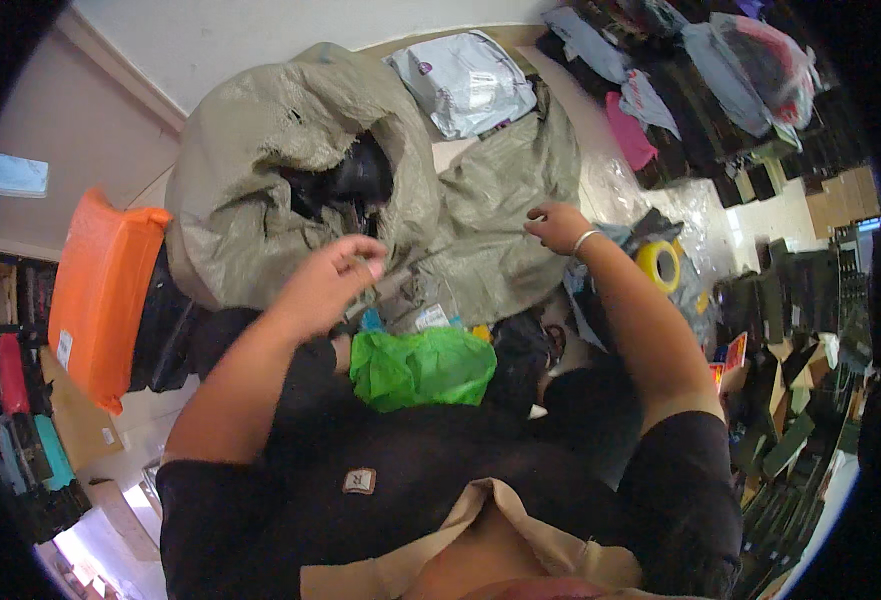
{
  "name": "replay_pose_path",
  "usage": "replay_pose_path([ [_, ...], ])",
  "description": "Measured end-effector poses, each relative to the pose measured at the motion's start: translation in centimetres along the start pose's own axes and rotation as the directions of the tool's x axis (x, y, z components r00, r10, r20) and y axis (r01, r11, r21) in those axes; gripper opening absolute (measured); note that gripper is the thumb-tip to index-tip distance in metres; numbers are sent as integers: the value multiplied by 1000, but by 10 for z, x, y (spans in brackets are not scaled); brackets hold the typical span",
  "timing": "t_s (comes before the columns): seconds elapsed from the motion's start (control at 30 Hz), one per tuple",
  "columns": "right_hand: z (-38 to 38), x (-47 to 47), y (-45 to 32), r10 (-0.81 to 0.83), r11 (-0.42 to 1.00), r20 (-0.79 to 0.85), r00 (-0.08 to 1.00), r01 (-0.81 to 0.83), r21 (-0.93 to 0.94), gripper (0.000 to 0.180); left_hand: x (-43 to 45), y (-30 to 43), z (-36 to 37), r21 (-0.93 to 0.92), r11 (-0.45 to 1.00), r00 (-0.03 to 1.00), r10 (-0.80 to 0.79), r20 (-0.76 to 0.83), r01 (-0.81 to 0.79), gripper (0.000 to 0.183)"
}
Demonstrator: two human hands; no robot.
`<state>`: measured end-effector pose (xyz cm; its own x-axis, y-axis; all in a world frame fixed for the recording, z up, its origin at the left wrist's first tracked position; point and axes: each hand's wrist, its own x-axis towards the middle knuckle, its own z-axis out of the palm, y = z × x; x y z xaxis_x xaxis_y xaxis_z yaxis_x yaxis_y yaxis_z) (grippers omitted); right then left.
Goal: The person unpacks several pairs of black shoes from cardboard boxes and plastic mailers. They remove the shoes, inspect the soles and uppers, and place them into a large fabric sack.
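Observation:
My left hand [339, 277] is over the near edge of a large grey-beige woven sack [245, 150]. Its fingers are loosely bent, and I see nothing held in them. Dark plastic-wrapped contents [361, 176] show through the sack's mouth. To the right, my right hand [560, 227], with a bangle on the wrist, is above a flatter woven sack section [508, 195], its fingers apart and without a visible load. A bright green plastic bag [421, 367] lies close to my body between my forearms. Just beyond it is a white label [433, 318].
An orange wrapped parcel [106, 300] stands at left. A white plastic mailer [463, 82] lies behind the sack. Yellow tape [658, 266] is beside my right forearm. Bagged parcels [740, 75] are heaped at upper right, with dark stacked boxes [793, 292] below.

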<state>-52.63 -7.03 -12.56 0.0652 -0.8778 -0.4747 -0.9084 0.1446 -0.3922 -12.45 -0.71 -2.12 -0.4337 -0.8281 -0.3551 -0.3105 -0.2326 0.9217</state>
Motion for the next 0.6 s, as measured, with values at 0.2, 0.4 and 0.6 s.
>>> replay_pose_path([
  [0.2,57,223,-15,74,983,-95,993,-57,173,45,-14,21,-17,105,976,961,165,220,-191,29],
  [0.4,62,387,-63,389,917,-381,838,-312,249,72,4,10,-55,-401,836,927,-320,196,373,28],
  [0.6,51,417,-41,188,976,-458,869,-216,-8,43,19,-3,-62,-462,749,876,-451,171,475,30],
])
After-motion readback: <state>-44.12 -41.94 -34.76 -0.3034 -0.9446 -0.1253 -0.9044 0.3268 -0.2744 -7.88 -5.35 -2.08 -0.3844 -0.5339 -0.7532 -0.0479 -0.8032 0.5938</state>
